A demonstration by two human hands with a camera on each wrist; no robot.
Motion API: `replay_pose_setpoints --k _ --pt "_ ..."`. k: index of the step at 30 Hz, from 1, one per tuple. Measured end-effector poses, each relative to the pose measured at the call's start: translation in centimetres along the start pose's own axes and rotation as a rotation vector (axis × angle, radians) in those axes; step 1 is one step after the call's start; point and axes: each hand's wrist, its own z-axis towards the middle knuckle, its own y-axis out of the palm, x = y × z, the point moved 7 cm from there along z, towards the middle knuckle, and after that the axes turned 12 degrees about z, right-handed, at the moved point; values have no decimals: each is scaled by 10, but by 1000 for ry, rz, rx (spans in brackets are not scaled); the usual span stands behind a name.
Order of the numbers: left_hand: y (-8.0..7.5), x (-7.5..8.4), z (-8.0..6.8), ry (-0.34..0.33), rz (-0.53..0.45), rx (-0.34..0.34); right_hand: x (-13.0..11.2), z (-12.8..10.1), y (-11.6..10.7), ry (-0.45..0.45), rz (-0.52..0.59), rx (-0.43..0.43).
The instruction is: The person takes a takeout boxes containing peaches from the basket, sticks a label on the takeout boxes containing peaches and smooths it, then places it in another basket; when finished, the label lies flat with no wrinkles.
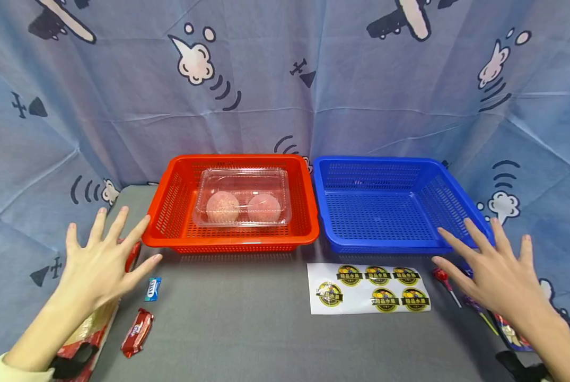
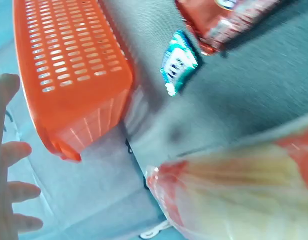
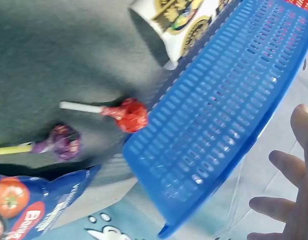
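Note:
My left hand [image 1: 96,265] is spread with straight fingers above a red and yellow plastic package [image 2: 234,185], left of the red basket. In the red basket [image 1: 234,248] sits a clear plastic box [image 1: 242,183] with two pink round items [image 1: 264,207] inside. My right hand [image 1: 497,276], fingers spread, hovers at the near right corner of the blue basket [image 1: 375,246]. Below it lie a red lollipop [image 3: 131,116], a purple lollipop [image 3: 63,142] and a blue packet [image 3: 53,200] with a tomato picture. Neither hand holds anything.
A small blue wrapped candy [image 1: 153,289] and a red-brown wrapped snack [image 1: 137,332] lie on the grey table [image 1: 227,323] by the left hand. A white sheet of round stickers [image 1: 356,305] lies before the blue basket. Patterned blue cloth [image 1: 265,63] hangs behind the baskets.

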Motion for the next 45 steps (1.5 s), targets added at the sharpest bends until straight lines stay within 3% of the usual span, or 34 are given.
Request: replay_pose_setpoints --k 8,17,21,28,36,45 --pt "4 6 21 -29 -179 -53 -23 15 -8 -94 77 22" --pt "21 5 44 -70 -331 -107 -62 44 -17 -197 101 14" --pt "30 5 53 -89 -357 -136 -85 62 -22 -234 138 -13" --pt "40 11 65 -91 -393 -203 -127 96 -27 -224 197 -101" --pt "49 12 66 -79 -412 -296 -166 137 -25 -223 279 -167" --pt "56 12 68 -93 -405 -353 -214 176 -14 -248 366 -243"
